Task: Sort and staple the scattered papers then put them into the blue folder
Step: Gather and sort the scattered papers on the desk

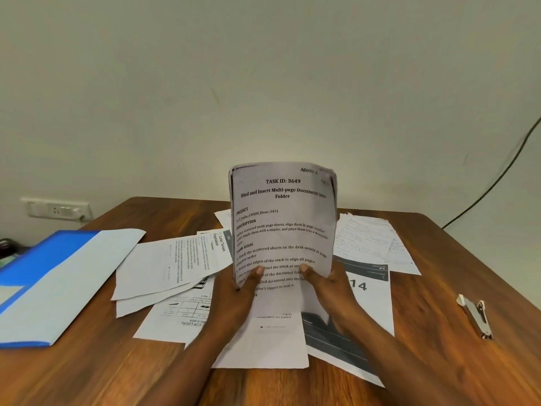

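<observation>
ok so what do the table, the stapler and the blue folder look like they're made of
Table: looks like wood or wood-look laminate, brown streaky grain with a slight sheen.
Stapler: seems bare metal, silvery grey and reflective.
Blue folder: probably thin plastic or coated card, smooth and flat with a pale flap; cannot tell which.
</observation>
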Tool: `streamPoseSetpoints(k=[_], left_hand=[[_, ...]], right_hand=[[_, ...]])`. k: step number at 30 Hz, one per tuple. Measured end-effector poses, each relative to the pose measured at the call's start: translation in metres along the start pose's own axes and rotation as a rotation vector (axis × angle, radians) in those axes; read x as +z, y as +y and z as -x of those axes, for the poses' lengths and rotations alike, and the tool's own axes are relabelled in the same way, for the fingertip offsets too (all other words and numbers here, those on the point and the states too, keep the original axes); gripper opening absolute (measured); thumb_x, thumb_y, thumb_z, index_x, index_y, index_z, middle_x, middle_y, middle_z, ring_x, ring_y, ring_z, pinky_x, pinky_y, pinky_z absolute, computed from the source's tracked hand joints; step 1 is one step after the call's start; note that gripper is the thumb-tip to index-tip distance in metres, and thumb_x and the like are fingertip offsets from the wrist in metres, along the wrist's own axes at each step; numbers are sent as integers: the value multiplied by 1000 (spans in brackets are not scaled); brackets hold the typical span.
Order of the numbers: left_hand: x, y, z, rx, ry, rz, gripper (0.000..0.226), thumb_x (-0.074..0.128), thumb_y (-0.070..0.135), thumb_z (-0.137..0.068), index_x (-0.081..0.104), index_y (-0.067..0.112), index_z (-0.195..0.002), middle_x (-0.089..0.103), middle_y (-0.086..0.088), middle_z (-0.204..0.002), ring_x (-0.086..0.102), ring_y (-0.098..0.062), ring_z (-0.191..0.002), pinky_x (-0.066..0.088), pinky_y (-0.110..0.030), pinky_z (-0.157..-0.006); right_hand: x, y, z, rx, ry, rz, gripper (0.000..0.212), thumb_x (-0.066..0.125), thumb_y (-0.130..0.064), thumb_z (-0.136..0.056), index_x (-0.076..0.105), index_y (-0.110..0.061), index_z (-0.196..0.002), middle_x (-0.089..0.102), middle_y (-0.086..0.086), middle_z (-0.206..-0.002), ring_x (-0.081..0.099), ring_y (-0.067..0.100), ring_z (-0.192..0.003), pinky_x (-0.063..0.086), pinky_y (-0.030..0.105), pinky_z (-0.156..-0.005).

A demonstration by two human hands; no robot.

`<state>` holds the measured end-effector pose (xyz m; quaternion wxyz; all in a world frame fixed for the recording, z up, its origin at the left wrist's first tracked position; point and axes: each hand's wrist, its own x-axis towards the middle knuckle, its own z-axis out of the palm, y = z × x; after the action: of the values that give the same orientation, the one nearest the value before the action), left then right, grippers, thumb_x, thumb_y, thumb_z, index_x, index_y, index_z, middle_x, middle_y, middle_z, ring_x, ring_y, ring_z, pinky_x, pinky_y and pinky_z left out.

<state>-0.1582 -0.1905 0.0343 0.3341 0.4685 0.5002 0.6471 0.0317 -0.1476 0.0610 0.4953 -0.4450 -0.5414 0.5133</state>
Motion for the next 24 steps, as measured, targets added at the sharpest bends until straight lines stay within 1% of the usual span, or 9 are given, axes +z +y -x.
streamPoseSetpoints(k=[2,6,8,11,14,17,19,22,24], left_hand=[[-2,-4,3,1,-17,-11,17,72,24,-97,69,28,-114,80,12,-104,78,-13,-97,64,-31,-76],[-2,-2,2,10,-48,0,17,71,19,-98,69,31,-110,79,18,-103,77,-7,-96,63,-27,-75],[-3,-6,-1,-36,-46,-8,16,74,21,-97,73,34,-107,80,11,-108,77,-12,-101,64,-40,-85],[-7,-10,-3,-85,-49,32,21,78,27,-92,77,38,-108,80,2,-114,76,-21,-108,60,-53,-95],[-13,-14,-10,-93,-35,47,26,78,23,-94,75,23,-120,79,0,-115,75,-22,-109,61,-48,-95],[-20,-17,-17,-131,31,86,28,76,15,-95,72,19,-122,80,3,-111,76,-17,-105,62,-33,-87],[-24,-17,-21,-158,45,133,31,76,12,-94,71,18,-124,80,1,-114,76,-17,-106,61,-36,-89],[-27,-16,-23,-186,32,184,31,73,9,-95,69,16,-124,80,-1,-114,76,-19,-105,63,-31,-82],[-28,-16,-23,-218,20,206,31,73,9,-95,69,15,-125,80,-3,-115,76,-23,-107,62,-42,-90]], right_hand=[[2,6,2,41,-15,36,13,65,-22,-102,62,-30,-112,75,-7,-106,74,13,-94,58,26,-69],[-5,4,-4,29,-4,13,16,67,-19,-100,67,-22,-116,78,-4,-107,75,14,-95,60,28,-74],[-4,6,-4,55,-31,26,14,66,-18,-101,66,-27,-111,76,-6,-107,73,11,-95,58,26,-74],[-5,11,-3,96,-104,57,17,66,-18,-101,65,-31,-112,75,-8,-112,71,12,-102,59,36,-90],[-17,5,-9,88,-155,-6,25,71,-19,-97,70,-21,-122,77,0,-119,73,22,-110,58,44,-99],[-30,-2,-14,96,-146,-82,26,68,-21,-99,72,-11,-122,77,7,-118,74,28,-108,59,44,-91],[-38,-2,-15,81,-89,-69,20,64,-18,-101,75,-6,-113,78,13,-110,74,30,-97,60,39,-78],[-47,5,-14,60,-67,-48,18,62,-13,-102,76,-3,-108,77,22,-106,71,40,-91,65,40,-70],[-49,7,-12,51,-75,-62,20,67,-17,-98,77,-4,-108,76,23,-103,69,40,-88,65,38,-65]])
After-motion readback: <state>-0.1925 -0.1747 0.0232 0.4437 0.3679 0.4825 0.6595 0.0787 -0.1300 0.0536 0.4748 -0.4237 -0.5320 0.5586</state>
